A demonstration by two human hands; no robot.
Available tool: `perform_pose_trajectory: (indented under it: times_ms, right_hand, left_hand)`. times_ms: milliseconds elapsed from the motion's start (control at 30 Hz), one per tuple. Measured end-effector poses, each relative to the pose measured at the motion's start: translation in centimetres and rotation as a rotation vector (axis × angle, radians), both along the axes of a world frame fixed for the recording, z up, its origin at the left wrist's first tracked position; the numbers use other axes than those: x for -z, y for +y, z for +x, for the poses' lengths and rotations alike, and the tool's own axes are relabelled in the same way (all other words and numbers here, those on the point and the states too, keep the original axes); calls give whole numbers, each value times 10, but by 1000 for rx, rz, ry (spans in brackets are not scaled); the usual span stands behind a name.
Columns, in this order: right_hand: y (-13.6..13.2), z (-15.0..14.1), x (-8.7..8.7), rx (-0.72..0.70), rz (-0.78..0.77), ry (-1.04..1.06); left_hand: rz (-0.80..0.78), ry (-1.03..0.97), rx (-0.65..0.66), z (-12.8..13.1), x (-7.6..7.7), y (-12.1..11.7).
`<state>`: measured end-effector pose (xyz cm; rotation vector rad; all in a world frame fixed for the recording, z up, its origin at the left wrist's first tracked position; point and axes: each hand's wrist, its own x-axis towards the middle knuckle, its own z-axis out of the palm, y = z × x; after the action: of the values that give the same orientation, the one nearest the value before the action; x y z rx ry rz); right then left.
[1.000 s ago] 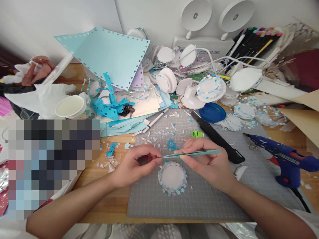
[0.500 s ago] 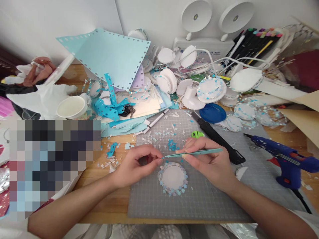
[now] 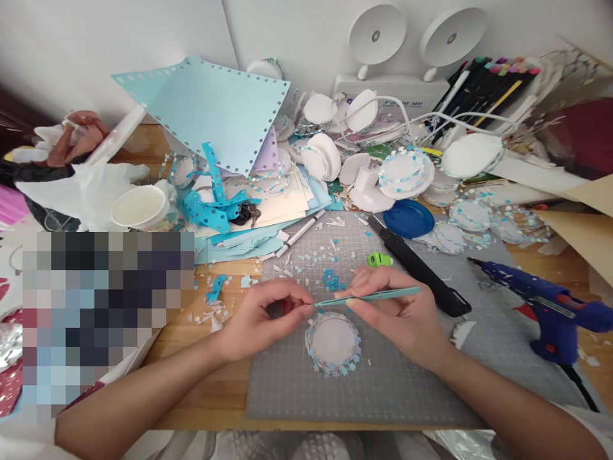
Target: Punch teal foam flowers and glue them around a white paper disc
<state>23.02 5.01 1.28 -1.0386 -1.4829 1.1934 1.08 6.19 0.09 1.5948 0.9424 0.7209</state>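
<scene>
My right hand (image 3: 395, 313) holds a pair of teal tweezers (image 3: 383, 294) between thumb and fingers, nearly level, with the tip pointing left. At that tip, the thumb and forefinger of my left hand (image 3: 278, 313) are pinched together; whatever lies between them is too small to make out. Just below both hands, a white paper disc (image 3: 332, 342) ringed with light-blue and pale paper flowers lies on the grey cutting mat (image 3: 306, 399). Beyond the fingers is a small pile of blue paper flowers (image 3: 330, 279).
A black-handled knife (image 3: 416, 265), a green punch (image 3: 380, 259) and a blue lid (image 3: 408, 218) lie past my right hand. A blue glue gun (image 3: 546, 303) rests at the right. Several decorated discs (image 3: 406, 172), a paper cup (image 3: 140, 207) and punched blue paper (image 3: 215, 115) crowd the back.
The tweezers have shifted slightly left, their tip now meeting my left fingertips. My right hand moved a little left with them; my left hand stays almost in place.
</scene>
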Motion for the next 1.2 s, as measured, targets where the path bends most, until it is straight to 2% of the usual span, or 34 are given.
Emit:
perform_pose_trajectory:
  times_ms: [233,467,567,667,800,900,967,1033,1133,1200]
  right_hand:
    - [3,6,3,85,14,27]
    - [10,6,-9,213,237,-77]
    - [9,-2,-17,203,420,-180]
    - [3,-14,-23,105,693,-373]
    - [-7,-30,-22,6,1066,-704]
    - [-13,-40,-18,22,1213,-815]
    - [-14,-44,-16,68,1220,-823]
    - [-13,-45,-16,68,1163,-810]
    - [-11,-37,-22,-76,974,-736]
    - [-12,-24,-27,-99,845,-684]
  left_hand:
    - [5,2,-8,-1,-1,1]
    - [29,-5,-14,0,-5,2]
    - [11,-43,-22,-1,-7,2]
    - [-33,-102,2,-2,-7,1]
    - [-144,-202,74,-6,-4,1]
    - [-252,-254,97,-7,-2,1]
    - [-314,-302,86,-6,-1,0]
    - [-365,-359,64,-6,-1,0]
    - [-397,-416,-4,-5,0,1]
    - [-382,-413,-55,-6,0,2]
